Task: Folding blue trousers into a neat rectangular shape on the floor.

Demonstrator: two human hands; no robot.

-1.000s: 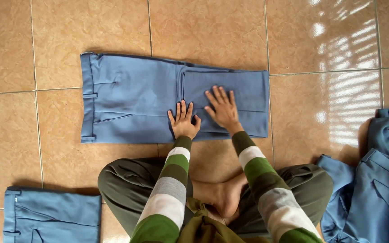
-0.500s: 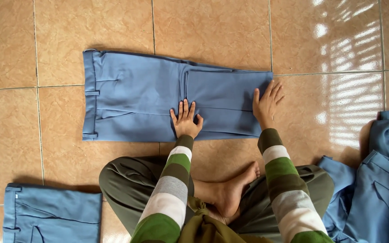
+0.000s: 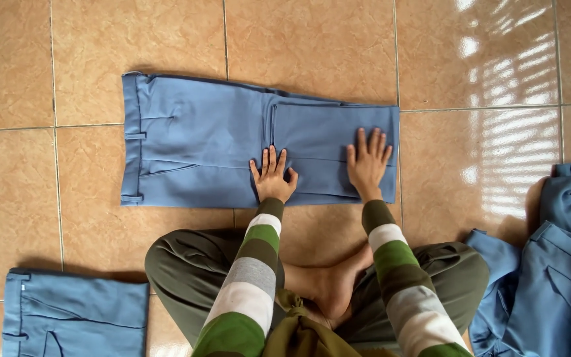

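Since half a second ago your right hand (image 3: 367, 163) has slid back in from the trouser hems and now lies flat on the folded legs, while your left hand (image 3: 273, 174) has stayed where it was.

Largest is the floor (image 3: 312, 46) of tan tiles, which carries everything. On it, straight ahead of your crossed legs, lie the blue trousers (image 3: 199, 139) you are pressing. Their long axis runs left to right: the waistband with its belt loops points left, and the folded leg end points right, so the legs are doubled back over themselves into a shorter block.

At your right, well apart from them, a loose heap of blue clothes (image 3: 550, 271) lies crumpled. At the lower left, another folded pair of trousers (image 3: 74, 314) lies flat, partly cut off by the edge of view.

Both your hands are spread wide, fingers apart, palms down on the cloth, gripping nothing. The left rests near the fold's near edge, the right closer to the leg end. Nothing lies between them.
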